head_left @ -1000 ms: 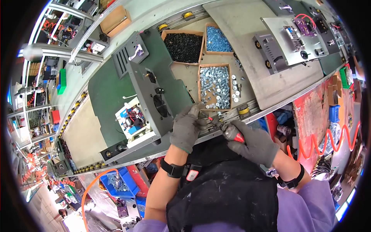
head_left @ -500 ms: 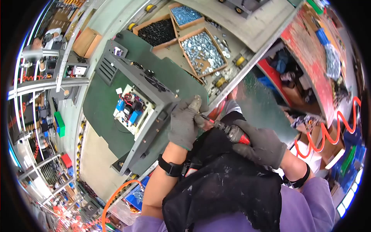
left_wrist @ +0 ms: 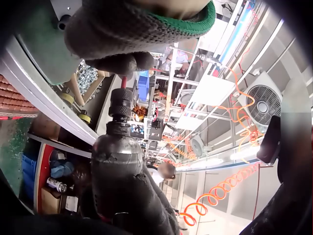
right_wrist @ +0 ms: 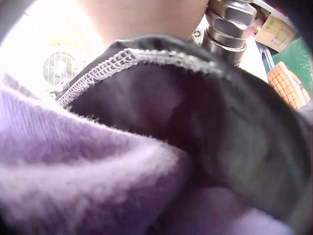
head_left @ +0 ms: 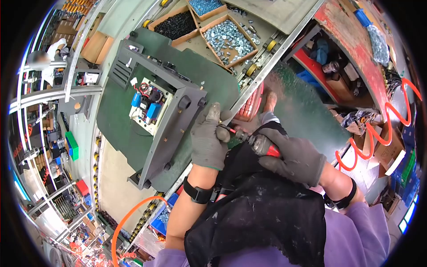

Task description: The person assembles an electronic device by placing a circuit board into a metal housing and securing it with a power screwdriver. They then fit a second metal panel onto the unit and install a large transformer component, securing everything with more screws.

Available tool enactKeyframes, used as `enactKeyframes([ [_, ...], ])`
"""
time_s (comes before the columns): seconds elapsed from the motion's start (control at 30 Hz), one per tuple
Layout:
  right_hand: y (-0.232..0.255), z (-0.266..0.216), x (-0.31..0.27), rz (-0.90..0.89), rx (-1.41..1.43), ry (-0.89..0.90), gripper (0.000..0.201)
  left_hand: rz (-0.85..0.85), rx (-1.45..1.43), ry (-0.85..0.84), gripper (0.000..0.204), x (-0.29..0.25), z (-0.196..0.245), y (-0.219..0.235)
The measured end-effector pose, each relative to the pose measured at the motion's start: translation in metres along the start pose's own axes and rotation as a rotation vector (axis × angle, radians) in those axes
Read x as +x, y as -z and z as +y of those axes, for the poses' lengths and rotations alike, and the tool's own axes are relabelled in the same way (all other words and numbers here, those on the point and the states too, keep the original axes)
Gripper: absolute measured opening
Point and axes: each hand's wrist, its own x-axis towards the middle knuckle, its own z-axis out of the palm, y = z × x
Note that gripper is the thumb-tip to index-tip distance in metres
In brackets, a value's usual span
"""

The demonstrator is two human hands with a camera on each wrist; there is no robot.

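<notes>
The gloved left hand (head_left: pixel 209 142) is beside the lower right edge of a grey metal housing (head_left: pixel 171 129), fingers curled at the tip of a red driver bit (head_left: pixel 231 130). A small piece at the tip cannot be made out. My gloved right hand (head_left: pixel 296 155) grips a power screwdriver (head_left: pixel 262 144) with a red end, held over the black apron. In the left wrist view the driver (left_wrist: pixel 117 161) points at the curled glove fingers (left_wrist: pixel 132 63), which hide the bit's end. The right wrist view shows a purple sleeve (right_wrist: pixel 88 181) and dark cloth (right_wrist: pixel 195 107); the hand is hidden there.
Cardboard trays of silver fasteners (head_left: pixel 229 42), black fasteners (head_left: pixel 175 26) and blue fasteners (head_left: pixel 204 6) stand beyond the housing. A metal rail (head_left: pixel 284 55) edges the line. An orange coiled hose (head_left: pixel 369 133) hangs at right, an orange tube (head_left: pixel 120 227) at lower left.
The hands and driver have moved left from the silver fastener tray to beside the housing. The head view has turned, showing more floor. Both hands keep much the same hold.
</notes>
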Motion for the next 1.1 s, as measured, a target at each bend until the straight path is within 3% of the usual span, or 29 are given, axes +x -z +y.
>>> enactKeyframes([
  [0.27, -0.011, -0.005, 0.002, -0.020, 0.072, -0.030, 0.057, 0.034, -0.095, -0.038, 0.027, -0.011, 0.004, 0.006],
  [0.37, -0.015, -0.004, 0.002, 0.039, 0.047, 0.064, 0.057, 0.057, -0.101, -0.052, 0.027, -0.021, 0.006, 0.000],
  [0.43, -0.017, -0.007, 0.004, -0.038, 0.121, -0.046, 0.056, 0.028, -0.027, -0.112, 0.031, -0.023, 0.001, 0.006],
  [0.6, -0.029, -0.005, 0.012, -0.103, 0.284, -0.048, 0.056, 0.047, -0.004, -0.161, 0.036, -0.017, -0.007, 0.023],
  [0.67, -0.035, 0.002, 0.015, -0.128, 0.325, -0.041, 0.056, -0.155, -0.026, -0.124, 0.034, -0.015, -0.004, 0.039],
  [0.7, -0.040, 0.009, 0.018, -0.110, 0.291, 0.005, 0.057, -0.150, -0.024, -0.124, 0.034, -0.019, 0.000, 0.043],
  [0.77, -0.055, 0.023, 0.030, -0.098, 0.263, 0.054, 0.057, -0.123, 0.219, 0.145, 0.032, -0.034, 0.006, 0.050],
  [0.8, -0.065, 0.030, 0.039, -0.044, 0.252, 0.062, 0.063, -0.115, 0.223, 0.146, 0.032, -0.038, 0.008, 0.056],
  [0.87, -0.074, 0.037, 0.056, 0.010, 0.251, 0.077, 0.068, 0.028, 0.802, -0.272, 0.027, -0.043, 0.013, 0.066],
  [0.9, -0.077, 0.036, 0.065, -0.028, 0.199, 0.034, 0.076, 0.033, 0.811, -0.271, 0.027, -0.042, 0.020, 0.072],
  [1.0, -0.069, 0.025, 0.087, -0.136, 0.137, -0.055, 0.094, 0.260, 1.509, -1.412, 0.026, -0.034, 0.050, 0.083],
  [1.1, -0.073, 0.025, 0.098, -0.225, 0.137, -0.125, 0.090, 0.293, 1.618, -1.299, 0.031, -0.024, 0.074, 0.081],
])
